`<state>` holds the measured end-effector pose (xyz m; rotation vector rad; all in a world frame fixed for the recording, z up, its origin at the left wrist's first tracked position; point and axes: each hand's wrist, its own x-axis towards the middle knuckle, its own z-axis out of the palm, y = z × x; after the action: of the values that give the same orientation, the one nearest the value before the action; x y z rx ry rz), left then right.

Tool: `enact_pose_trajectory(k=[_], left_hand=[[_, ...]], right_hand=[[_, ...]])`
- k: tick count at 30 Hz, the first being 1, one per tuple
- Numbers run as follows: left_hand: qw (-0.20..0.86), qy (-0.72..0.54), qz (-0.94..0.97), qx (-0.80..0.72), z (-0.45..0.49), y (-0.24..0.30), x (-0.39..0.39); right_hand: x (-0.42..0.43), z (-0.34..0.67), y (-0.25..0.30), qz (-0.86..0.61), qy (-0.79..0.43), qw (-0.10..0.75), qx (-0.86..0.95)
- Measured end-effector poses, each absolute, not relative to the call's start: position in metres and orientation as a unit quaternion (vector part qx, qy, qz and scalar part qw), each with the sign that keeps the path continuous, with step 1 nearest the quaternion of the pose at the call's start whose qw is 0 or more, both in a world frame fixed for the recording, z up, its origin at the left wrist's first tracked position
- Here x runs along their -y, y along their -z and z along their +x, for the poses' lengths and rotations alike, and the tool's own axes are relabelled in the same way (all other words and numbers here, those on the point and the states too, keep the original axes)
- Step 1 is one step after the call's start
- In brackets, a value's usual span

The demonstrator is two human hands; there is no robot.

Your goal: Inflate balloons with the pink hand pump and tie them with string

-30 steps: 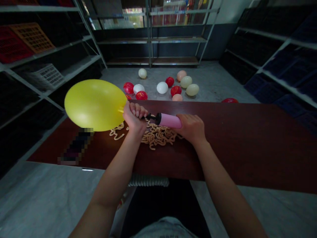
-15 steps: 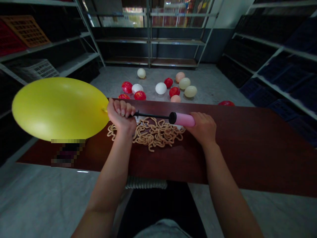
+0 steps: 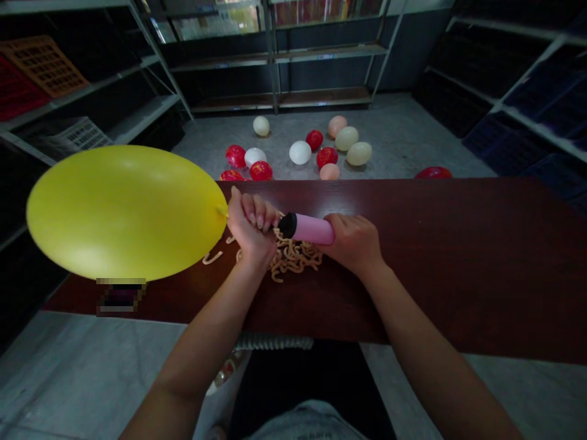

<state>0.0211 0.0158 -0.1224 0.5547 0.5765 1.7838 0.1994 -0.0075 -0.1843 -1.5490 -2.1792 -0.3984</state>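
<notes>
A large inflated yellow balloon (image 3: 126, 211) fills the left of the view, its neck at my left hand (image 3: 254, 223). The fingers of that hand are closed around the neck and the black end of a balloon pump, which they mostly hide. My right hand (image 3: 353, 241) grips the pink barrel of the balloon pump (image 3: 314, 229). The barrel's black cap now sits close against my left fingers, and the black rod hardly shows. Under the pump, a heap of tan, wavy, string-like pieces (image 3: 293, 256) lies on the table (image 3: 449, 263), partly covered by my hands.
Several red, white, cream and peach balloons (image 3: 300, 153) lie on the floor beyond the table. Metal shelves (image 3: 321, 98) stand at the back. An orange crate (image 3: 48, 64) is on the left shelf, dark blue crates (image 3: 532, 134) on the right. A blurred-out item (image 3: 121, 298) lies at the table's left.
My right hand has pushed the pump barrel left toward my left hand, so the black rod has slid in. My left hand and the balloon have shifted slightly right. The view has tilted down.
</notes>
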Motion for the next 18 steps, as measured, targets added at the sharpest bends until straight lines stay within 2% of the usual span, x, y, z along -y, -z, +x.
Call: enact_pose_trajectory(k=[8,18], left_hand=[[0.553,-0.761,0.234,-0.246,0.017,0.126,-0.019],[0.522,-0.801,0.206,-0.210,-0.020,0.120,-0.031]], right_hand=[[0.002,0.194,0.187,-0.550,0.134,0.249,0.785],[0.000,0.226,0.188,-0.596,0.190,0.216,0.750]])
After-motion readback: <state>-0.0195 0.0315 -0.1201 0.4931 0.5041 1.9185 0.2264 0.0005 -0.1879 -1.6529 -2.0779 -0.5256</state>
